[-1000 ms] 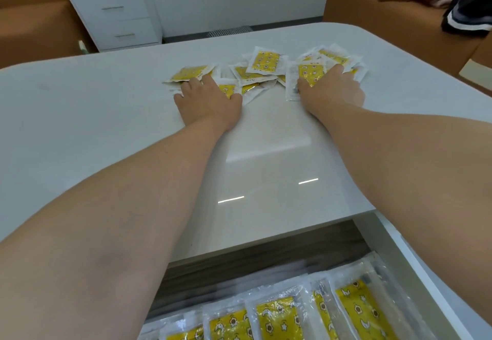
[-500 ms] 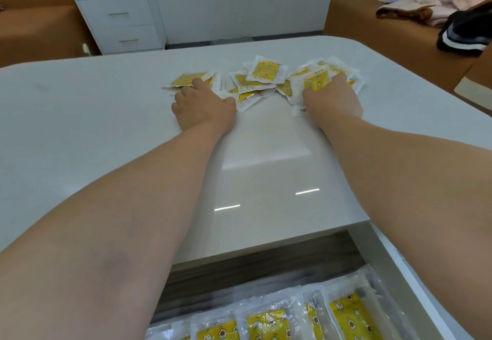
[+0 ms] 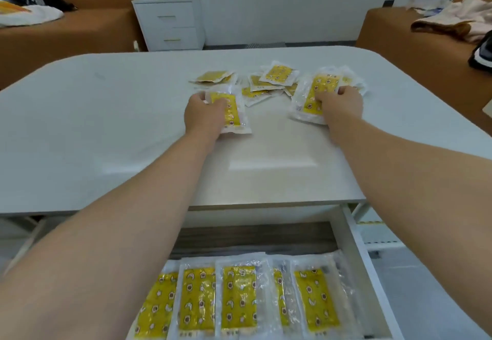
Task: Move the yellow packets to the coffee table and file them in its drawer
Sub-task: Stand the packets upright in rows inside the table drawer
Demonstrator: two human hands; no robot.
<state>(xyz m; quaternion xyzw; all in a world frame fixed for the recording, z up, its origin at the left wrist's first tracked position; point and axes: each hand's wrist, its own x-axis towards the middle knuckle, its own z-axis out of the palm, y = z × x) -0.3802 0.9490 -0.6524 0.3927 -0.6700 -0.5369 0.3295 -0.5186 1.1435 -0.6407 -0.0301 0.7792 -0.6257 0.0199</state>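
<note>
White coffee table (image 3: pixel 93 132) fills most of the view, with its top in the middle and its near edge low in the frame. Brown sofa (image 3: pixel 66 39) is behind on the left and a second brown sofa (image 3: pixel 394 39) behind on the right with clothes (image 3: pixel 452 20) heaped on it; a white cabinet (image 3: pixel 170 20) stands against the far wall between them. The table's drawer (image 3: pixel 358 254) is pulled out at the bottom of the view. Filed packets (image 3: pixel 239 297) lie flat in it in a side-by-side row, yellow faces up and overlapping at the edges. Loose packets (image 3: pixel 277 75) sit in a scattered pile on the tabletop, far centre-right. Both arms reach across the table. Left hand (image 3: pixel 203 115) has its fingers curled round the left packet (image 3: pixel 233 112), which is at the near-left edge of the pile and low over the tabletop. Right hand (image 3: pixel 342 105) grips the right packet (image 3: pixel 319 89) at the pile's right side, tilted with its near end down by the table. There may be more than one packet stacked in that grip, can't tell.
</note>
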